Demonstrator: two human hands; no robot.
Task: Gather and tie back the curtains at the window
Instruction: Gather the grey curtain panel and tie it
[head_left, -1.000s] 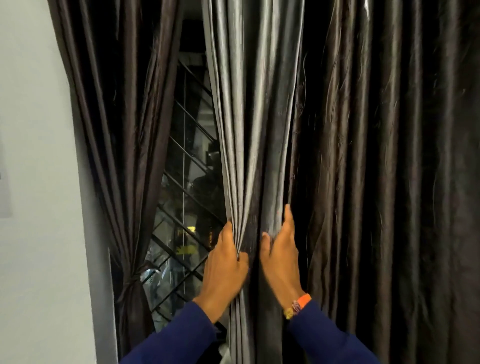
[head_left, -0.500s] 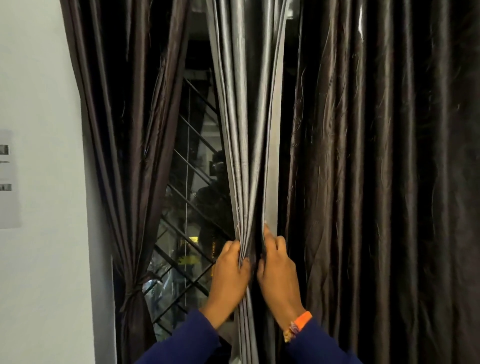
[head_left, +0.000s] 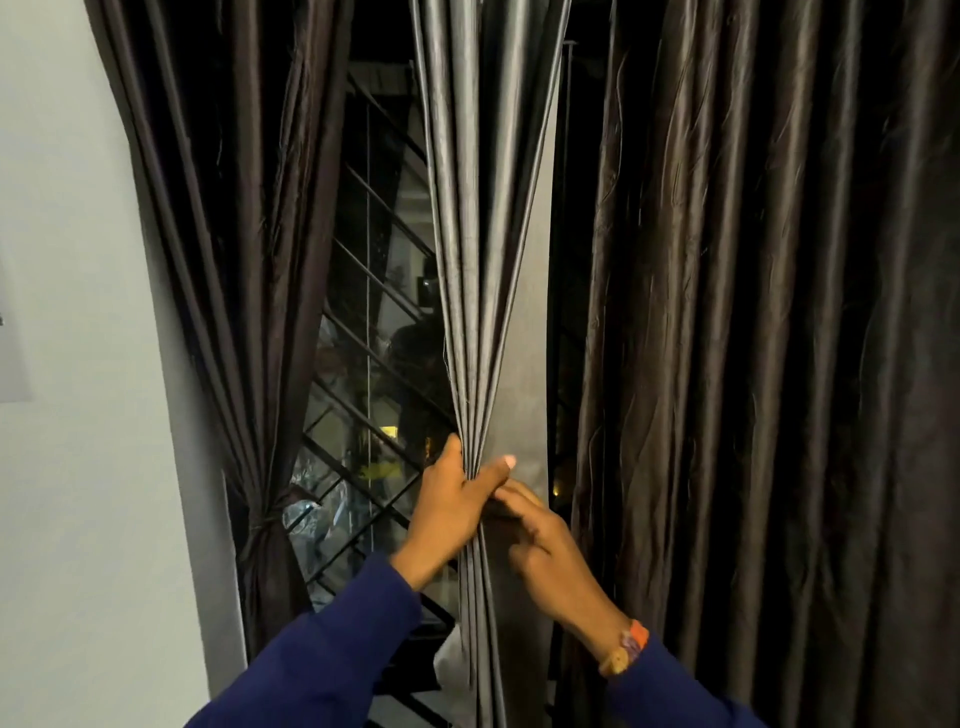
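A grey pleated curtain panel (head_left: 483, 234) hangs in the middle of the window. My left hand (head_left: 452, 509) grips its gathered folds at waist height, thumb over the front. My right hand (head_left: 550, 540) lies just to the right of it, fingers reaching in to the same bunch; the hand is blurred and its grip is unclear. A dark brown curtain (head_left: 244, 260) on the left hangs tied back with a band (head_left: 262, 525). A wide dark brown curtain (head_left: 769, 338) hangs loose on the right.
A window (head_left: 374, 405) with a black diagonal metal grille shows between the left curtain and the grey panel. A white wall (head_left: 72, 364) runs down the left, with the edge of a paper sheet (head_left: 10, 358) on it.
The grey panel has been drawn into a tighter bunch, and a dark gap has opened at its right. My left thumb has come over the front, and my right hand has dropped lower and tilted left.
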